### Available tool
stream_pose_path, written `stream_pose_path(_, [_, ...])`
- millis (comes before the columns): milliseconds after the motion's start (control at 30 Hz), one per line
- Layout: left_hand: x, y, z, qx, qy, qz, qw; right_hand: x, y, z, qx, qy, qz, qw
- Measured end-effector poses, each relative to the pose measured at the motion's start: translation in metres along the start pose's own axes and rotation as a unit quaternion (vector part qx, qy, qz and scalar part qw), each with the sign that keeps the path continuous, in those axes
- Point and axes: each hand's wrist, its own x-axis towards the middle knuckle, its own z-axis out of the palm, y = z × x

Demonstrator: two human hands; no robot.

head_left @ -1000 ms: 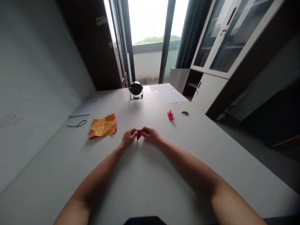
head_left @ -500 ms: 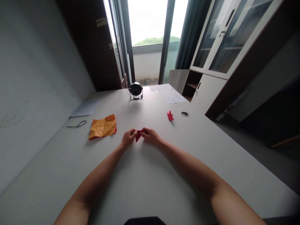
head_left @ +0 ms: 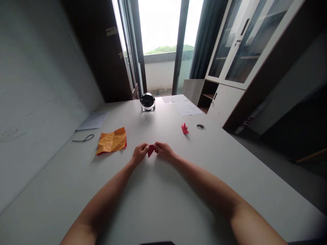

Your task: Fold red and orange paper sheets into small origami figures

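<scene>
A small folded red paper [head_left: 151, 150] forms a triangle pointing down, held between both hands above the white table [head_left: 158, 197]. My left hand [head_left: 140, 152] pinches its left corner between thumb and fingers. At the right corner, the fingers of my right hand [head_left: 163, 150] are closed on the same paper. A creased orange sheet with red edges [head_left: 111, 141] lies to the left of my hands. Beyond my right hand sits a small folded red paper figure [head_left: 184, 128].
A round black device on a metal stand [head_left: 147, 102] is at the far side. White papers [head_left: 187, 107] lie at the back right and another sheet [head_left: 93, 120] at the left. A black loop of cord [head_left: 87, 137] and a round table hole [head_left: 200, 127] flank the work area.
The view has tilted up slightly, so everything appears a little lower. My right fingers have shifted slightly on the red paper, and more of its upper right part shows.
</scene>
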Motion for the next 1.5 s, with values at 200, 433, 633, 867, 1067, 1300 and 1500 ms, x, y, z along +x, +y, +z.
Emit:
stream_pose_path(200, [-0.001,0.0,0.001,-0.026,-0.012,-0.003,1.0,0.002,0.003,0.0,0.009,-0.005,0.005,1.0])
stream_pose_path(433, [-0.001,0.0,0.001,-0.007,-0.004,0.001,1.0,0.001,0.0,-0.002,0.006,0.004,0.01,1.0])
stream_pose_path(633, [-0.001,0.003,0.001,0.01,0.005,-0.011,1.0,0.002,0.0,-0.002,0.024,0.043,0.021,0.999])
stream_pose_path(867, [-0.002,0.006,0.001,0.011,0.015,-0.011,1.0,0.002,0.0,-0.004,0.015,0.087,0.025,0.996])
stream_pose_path(1067, [-0.002,0.005,0.002,0.015,0.014,-0.002,1.0,0.003,0.001,-0.003,0.003,0.112,0.017,0.994])
stream_pose_path(1300, [-0.003,0.008,0.001,0.011,0.013,-0.001,1.0,0.002,-0.002,-0.004,0.011,0.121,0.006,0.993])
stream_pose_path(1500, [-0.004,0.012,-0.001,-0.005,0.007,-0.01,1.0,0.002,-0.004,-0.006,0.014,0.126,0.008,0.992])
